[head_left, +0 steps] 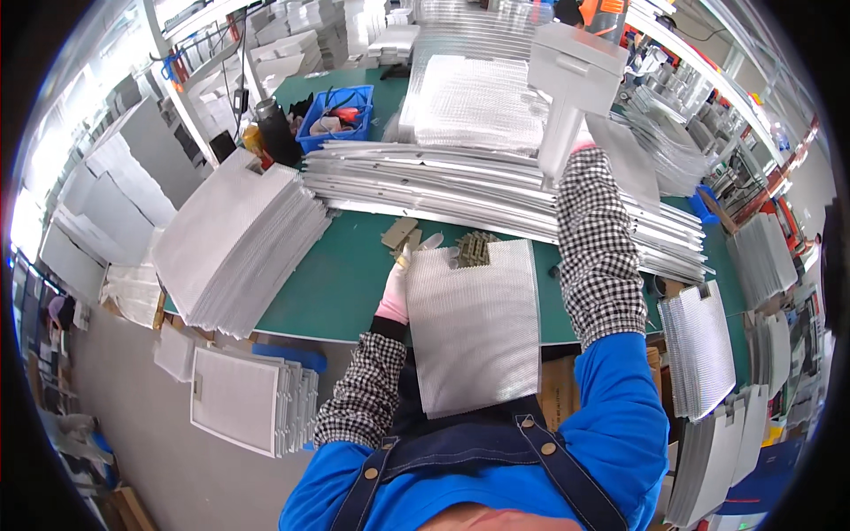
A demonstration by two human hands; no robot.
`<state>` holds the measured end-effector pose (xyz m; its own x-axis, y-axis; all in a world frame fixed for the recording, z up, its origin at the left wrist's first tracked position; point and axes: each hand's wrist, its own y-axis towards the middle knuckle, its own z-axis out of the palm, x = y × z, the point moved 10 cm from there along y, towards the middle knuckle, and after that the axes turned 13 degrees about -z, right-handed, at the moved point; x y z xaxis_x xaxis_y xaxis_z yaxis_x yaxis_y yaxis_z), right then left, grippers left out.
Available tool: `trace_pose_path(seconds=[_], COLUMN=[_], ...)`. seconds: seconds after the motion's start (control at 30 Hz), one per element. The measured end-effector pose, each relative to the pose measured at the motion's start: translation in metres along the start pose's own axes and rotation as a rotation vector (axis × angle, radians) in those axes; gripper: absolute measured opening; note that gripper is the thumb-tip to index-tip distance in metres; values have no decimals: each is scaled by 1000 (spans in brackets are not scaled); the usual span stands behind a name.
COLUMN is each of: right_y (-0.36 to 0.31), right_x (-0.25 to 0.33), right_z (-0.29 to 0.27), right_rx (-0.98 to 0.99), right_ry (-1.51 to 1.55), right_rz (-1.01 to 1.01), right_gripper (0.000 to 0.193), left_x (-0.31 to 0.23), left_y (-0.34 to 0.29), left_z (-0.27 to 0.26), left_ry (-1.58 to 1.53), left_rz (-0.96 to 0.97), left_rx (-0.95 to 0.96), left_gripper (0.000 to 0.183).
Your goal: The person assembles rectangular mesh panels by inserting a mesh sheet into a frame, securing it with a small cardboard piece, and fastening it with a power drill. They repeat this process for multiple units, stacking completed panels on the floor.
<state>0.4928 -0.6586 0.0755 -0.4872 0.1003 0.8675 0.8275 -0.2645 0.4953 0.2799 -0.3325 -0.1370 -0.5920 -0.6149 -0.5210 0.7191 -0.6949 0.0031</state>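
Observation:
A silvery rectangular mesh panel (pixel 474 332) with a notch in its top edge hangs over the table's near edge, in front of my body. My left hand (pixel 397 288), in a pink and white glove, is closed on its upper left side. Just beyond the panel lie small olive-grey plates (pixel 398 234) and a cluster of small metal pieces (pixel 478 246). Stretched forward to the right, my right hand (pixel 583 139) shows only a bit of pink. A white box-shaped fixture with a narrow column (pixel 575 66) hides its fingers.
Long metal strips (pixel 425 181) lie across the green table (pixel 301 301). Stacked mesh panels stand at left (pixel 235 243), at right (pixel 699 350) and at the back (pixel 482 102). A blue bin (pixel 336 119) and a dark bottle (pixel 278 131) stand back left. Framed panels (pixel 239 398) lean below the table.

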Motion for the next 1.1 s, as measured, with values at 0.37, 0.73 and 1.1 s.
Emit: trace_pose_path(seconds=[0.37,0.73,1.1], right_y=[-295,-452,-447], right_x=[4,7,-8], right_z=[17,-41,-49], right_rx=[313,180,185], right_ry=[59,67,-17], right_rz=[339,598,570], right_gripper=[51,38,38], left_x=[5,0,-4], left_y=[-3,-5,-8], left_z=[-8,-9,8], left_ry=[-369,-113,-12], left_rz=[-47,-12,24], left_rx=[23,-113,-78], left_gripper=[55,105,100])
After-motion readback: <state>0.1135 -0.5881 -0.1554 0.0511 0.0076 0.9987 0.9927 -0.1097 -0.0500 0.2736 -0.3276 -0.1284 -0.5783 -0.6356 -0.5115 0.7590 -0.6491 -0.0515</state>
